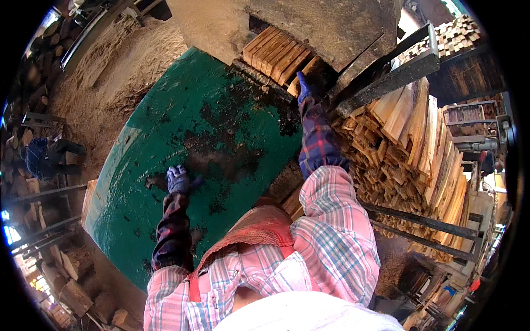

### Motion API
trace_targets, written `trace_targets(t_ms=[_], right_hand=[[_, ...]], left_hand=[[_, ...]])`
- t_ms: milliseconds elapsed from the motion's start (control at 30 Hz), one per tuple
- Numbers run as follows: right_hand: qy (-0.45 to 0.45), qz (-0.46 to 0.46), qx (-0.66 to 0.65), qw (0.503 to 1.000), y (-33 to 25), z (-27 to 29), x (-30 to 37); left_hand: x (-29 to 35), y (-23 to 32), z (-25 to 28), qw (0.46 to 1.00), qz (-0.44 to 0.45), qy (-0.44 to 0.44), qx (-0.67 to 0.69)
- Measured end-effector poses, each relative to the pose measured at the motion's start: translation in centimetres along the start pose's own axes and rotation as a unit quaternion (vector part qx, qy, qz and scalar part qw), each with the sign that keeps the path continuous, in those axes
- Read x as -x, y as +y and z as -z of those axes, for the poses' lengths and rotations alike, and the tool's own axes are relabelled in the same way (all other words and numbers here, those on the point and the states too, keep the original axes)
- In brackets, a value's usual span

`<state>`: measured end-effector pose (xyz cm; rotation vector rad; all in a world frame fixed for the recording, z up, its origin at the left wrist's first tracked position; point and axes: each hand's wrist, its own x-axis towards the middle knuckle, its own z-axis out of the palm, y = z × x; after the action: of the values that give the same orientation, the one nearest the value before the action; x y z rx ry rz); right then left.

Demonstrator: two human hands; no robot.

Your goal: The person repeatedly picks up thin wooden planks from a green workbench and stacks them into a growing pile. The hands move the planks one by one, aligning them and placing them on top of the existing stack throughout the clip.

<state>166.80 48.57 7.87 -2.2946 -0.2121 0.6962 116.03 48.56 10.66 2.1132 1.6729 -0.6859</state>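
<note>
My left hand (178,179), in a purple-blue glove, lies with its fingers apart on a green tabletop (138,182) that is streaked with dark dirt. It holds nothing. My right hand (305,88), in a blue glove, reaches out to the far right. One finger is stretched out against the near end of a row of wooden boards (275,54) standing side by side in a slot of a machine housing. Beside that finger, a darker wood piece (316,70) leans in the shadowed opening. The rest of the right hand's fingers are mostly hidden.
A dusty metal cover (326,25) overhangs the slot. To the right, a black metal frame (386,77) juts out near a tall stack of split boards (408,143). Sawdust (121,71) is heaped at the far left. Another person (44,157) bends among logs at the left.
</note>
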Motion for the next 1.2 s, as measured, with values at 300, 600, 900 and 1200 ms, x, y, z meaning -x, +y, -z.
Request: trace_targets(t_ms=[300,600,900,1200], right_hand=[[0.03,0.061,-0.08,0.994,2.5,-4.0,0.0],[-0.166,0.216,-0.306,0.912,18.8,-7.5,33.8],[-0.148,0.222,-0.374,0.888,23.2,4.4,41.9],[-0.075,0.301,-0.506,0.805,12.6,34.7,20.4]], left_hand=[[0.6,-0.1,0.1,1.0,-0.02,0.008,-0.003],[0.1,13.4,-0.9,0.704,-0.391,-0.056,0.59],[13.5,27.8,1.6,0.608,-0.468,-0.269,0.583],[15.9,31.5,9.8,0.608,-0.614,-0.126,0.488]])
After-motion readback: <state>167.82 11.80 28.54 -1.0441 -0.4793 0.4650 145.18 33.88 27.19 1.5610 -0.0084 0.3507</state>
